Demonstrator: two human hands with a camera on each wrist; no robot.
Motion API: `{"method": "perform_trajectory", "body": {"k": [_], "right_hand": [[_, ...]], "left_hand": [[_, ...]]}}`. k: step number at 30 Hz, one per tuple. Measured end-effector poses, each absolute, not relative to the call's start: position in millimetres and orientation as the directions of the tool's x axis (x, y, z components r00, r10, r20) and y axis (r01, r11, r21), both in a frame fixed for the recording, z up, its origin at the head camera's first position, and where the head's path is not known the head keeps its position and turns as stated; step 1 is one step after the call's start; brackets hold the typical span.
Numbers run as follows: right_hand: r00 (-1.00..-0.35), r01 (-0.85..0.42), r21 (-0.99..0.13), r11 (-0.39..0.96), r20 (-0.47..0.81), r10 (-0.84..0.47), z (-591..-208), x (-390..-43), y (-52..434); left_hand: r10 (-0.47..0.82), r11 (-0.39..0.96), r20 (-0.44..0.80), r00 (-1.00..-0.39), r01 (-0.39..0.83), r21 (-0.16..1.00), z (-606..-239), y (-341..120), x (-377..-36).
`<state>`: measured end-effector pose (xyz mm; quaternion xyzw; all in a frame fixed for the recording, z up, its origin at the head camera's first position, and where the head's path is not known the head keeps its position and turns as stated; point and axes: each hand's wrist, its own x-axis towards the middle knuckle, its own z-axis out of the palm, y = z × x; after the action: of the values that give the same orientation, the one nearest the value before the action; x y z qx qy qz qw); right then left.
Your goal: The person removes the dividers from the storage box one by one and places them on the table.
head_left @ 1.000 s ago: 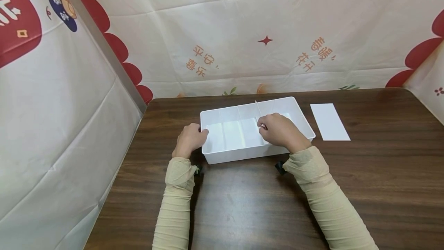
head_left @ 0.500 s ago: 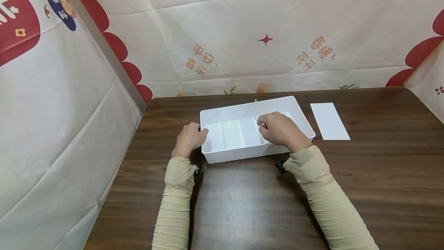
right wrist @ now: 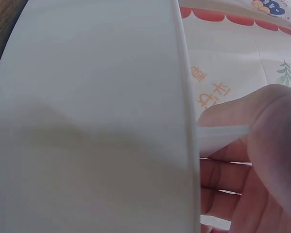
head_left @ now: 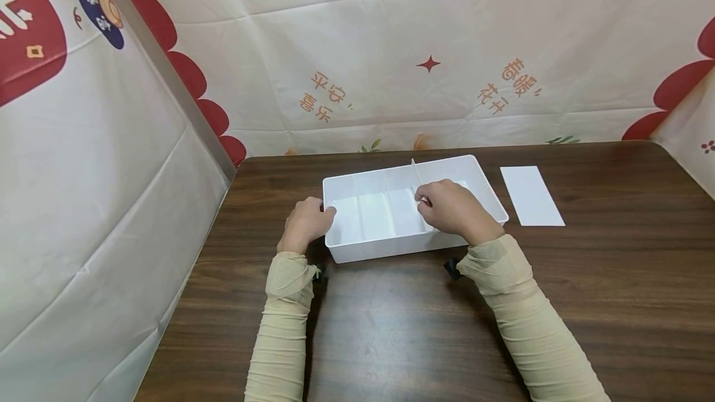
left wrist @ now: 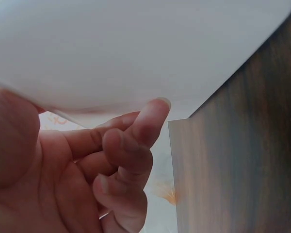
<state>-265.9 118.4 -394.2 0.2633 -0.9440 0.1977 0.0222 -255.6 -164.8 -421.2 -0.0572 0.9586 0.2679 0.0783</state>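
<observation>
A white plastic tray (head_left: 399,247) with low ribs across its floor stands slightly turned on the table. My left hand (head_left: 305,226) grips its left end, thumb over the rim and fingertips (left wrist: 155,114) against the outer wall. Over the right part of the tray, my right hand (head_left: 457,211) pinches a thin white divider (head_left: 415,172) that crosses the tray from back to front. Seen from the right wrist, the divider (right wrist: 223,132) runs between thumb and fingers, just past the tray's wall (right wrist: 102,87). The divider's lower edge is hidden.
A flat white rectangular panel (head_left: 532,196) lies on the brown wood-grain table (head_left: 380,334), right of the tray. Behind the table hangs a printed white cloth (head_left: 368,61), and another cloth panel (head_left: 100,191) borders the left side.
</observation>
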Motion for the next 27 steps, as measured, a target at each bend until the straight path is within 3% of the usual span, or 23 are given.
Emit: {"method": "perform_trajectory", "body": {"k": [27], "right_hand": [[-0.857, -0.514, -0.354, 0.781, 0.166, -0.489, -391.9, -265.9, 117.5]], "left_hand": [[-0.066, 0.847, -0.189, -0.98, -0.156, 0.508, -422.5, -166.2, -257.0]]}}
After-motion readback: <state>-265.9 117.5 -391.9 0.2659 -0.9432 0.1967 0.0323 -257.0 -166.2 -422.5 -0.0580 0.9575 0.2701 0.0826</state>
